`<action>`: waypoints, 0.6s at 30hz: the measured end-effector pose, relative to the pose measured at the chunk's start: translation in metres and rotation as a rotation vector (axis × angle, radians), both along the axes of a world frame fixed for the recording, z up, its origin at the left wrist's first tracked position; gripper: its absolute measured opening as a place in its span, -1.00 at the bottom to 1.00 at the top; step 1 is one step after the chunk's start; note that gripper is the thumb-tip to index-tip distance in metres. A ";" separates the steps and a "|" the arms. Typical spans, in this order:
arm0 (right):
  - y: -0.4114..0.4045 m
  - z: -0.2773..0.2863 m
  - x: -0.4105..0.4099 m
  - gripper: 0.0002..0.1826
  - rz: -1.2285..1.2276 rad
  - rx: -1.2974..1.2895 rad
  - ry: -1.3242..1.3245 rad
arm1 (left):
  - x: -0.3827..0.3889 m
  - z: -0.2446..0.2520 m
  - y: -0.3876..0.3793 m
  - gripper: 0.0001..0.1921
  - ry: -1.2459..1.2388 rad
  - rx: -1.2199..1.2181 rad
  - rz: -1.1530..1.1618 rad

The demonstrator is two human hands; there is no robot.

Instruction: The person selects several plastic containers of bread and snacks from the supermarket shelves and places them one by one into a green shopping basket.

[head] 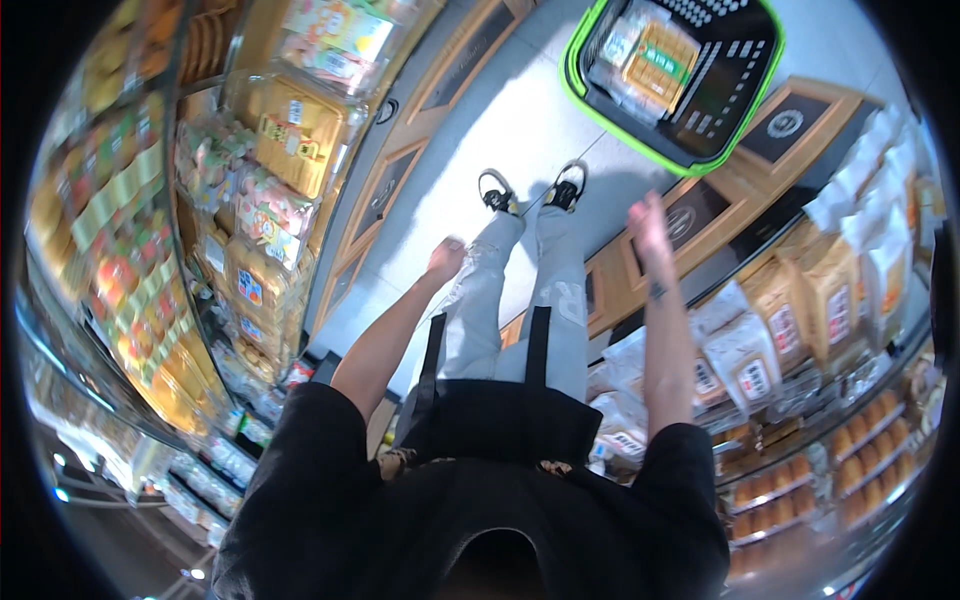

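My left hand (447,259) hangs beside my left knee, near the light ripped jeans (480,300). Its fingers are blurred and I see nothing in it. My right hand (649,225) is held out in front of the right-hand display base, fingers apart and holding nothing. Beyond it, ahead of my shoes (566,185), is a black shopping basket (720,94) with a bright green rim. Inside the basket lie a clear pack of golden baked food (664,66) with a green label and another clear plastic pack (621,37).
On the left, shelves hold pink patterned bags (276,214), a clear box of yellow pastry (300,139) and packed fruit (120,277). Wood-panelled bases (390,184) flank the pale tiled floor (480,127). On the right stand paper bags (787,315) and trays of bread rolls (772,491).
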State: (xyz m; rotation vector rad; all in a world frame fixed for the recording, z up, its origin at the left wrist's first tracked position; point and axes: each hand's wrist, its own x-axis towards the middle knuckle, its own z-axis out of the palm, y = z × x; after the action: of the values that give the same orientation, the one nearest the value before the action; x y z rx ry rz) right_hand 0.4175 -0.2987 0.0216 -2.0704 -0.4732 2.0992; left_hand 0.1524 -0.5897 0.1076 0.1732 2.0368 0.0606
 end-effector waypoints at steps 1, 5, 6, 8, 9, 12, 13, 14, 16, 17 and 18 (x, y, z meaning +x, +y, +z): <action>-0.022 0.003 0.013 -0.67 0.118 0.039 0.196 | 0.003 0.017 -0.025 -0.64 -0.020 -0.072 0.077; -0.106 -0.022 0.058 -0.75 0.634 0.349 -0.151 | 0.014 0.091 -0.067 -0.67 0.060 0.053 0.273; -0.109 0.008 0.049 -0.74 0.777 0.409 -0.144 | 0.032 0.100 -0.084 -0.67 0.078 0.071 0.380; -0.115 0.026 0.066 -0.74 0.796 0.494 -0.098 | 0.045 0.116 -0.085 -0.67 0.069 0.148 0.493; -0.116 -0.004 0.073 -0.74 0.670 0.517 -0.024 | 0.034 0.117 -0.074 -0.66 0.071 0.202 0.495; -0.061 0.091 0.012 -0.77 0.947 0.098 -0.038 | 0.096 0.087 -0.118 -0.69 0.130 0.233 0.545; -0.039 0.088 0.008 -0.78 0.943 0.025 -0.058 | 0.094 0.085 -0.101 -0.71 0.079 0.288 0.772; -0.049 0.089 -0.015 -0.81 1.131 0.038 -0.023 | 0.118 0.064 -0.164 -0.75 0.061 0.292 0.940; 0.005 0.092 -0.031 -0.85 1.202 0.200 -0.107 | 0.124 0.055 -0.117 -0.73 0.022 0.280 1.034; 0.023 0.107 -0.053 -0.85 1.115 0.240 -0.091 | 0.115 0.053 -0.111 -0.73 0.038 0.305 0.976; 0.041 0.106 -0.077 -0.86 1.106 0.315 -0.064 | 0.099 0.050 -0.107 -0.73 0.032 0.316 1.003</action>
State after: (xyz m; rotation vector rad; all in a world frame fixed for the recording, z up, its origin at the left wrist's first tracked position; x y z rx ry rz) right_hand 0.3403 -0.2580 0.1280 -1.8384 -2.1775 2.1183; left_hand 0.2517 -0.6964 0.1572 -0.6660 1.9439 1.0012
